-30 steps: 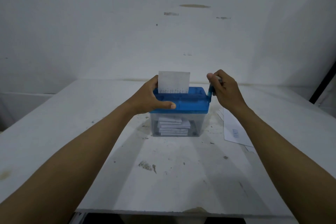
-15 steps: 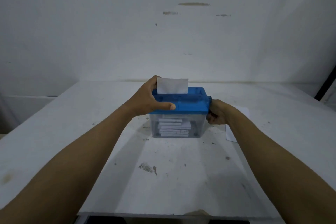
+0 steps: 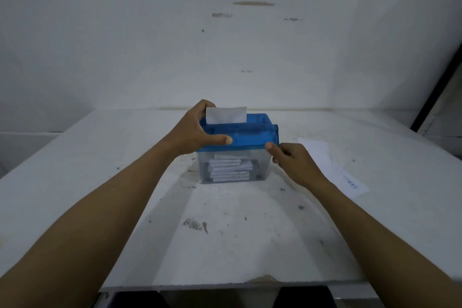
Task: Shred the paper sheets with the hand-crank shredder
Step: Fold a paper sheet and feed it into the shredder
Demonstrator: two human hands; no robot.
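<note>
Sheet (image 3: 226, 115) in the slot stands lower than a second ago, and the right hand (image 3: 295, 165) has dropped from above the shredder (image 3: 250, 132) to its near lower right.

Right hand: fingers curled about the lower end of the crank (image 3: 275, 134), with the handle itself hidden in the fist and the thumb tip at the lid's corner.

Left hand (image 3: 190, 132): grips the blue lid's left end, thumb flat on the front face, fingers behind the sheet.

Shredder sits centre frame on the tabletop (image 3: 100, 157). Cut strips (image 3: 228, 170) lie stacked in its clear bin.

Loose sheets (image 3: 322, 155) lie flat at right of frame, just beyond the right hand.
</note>
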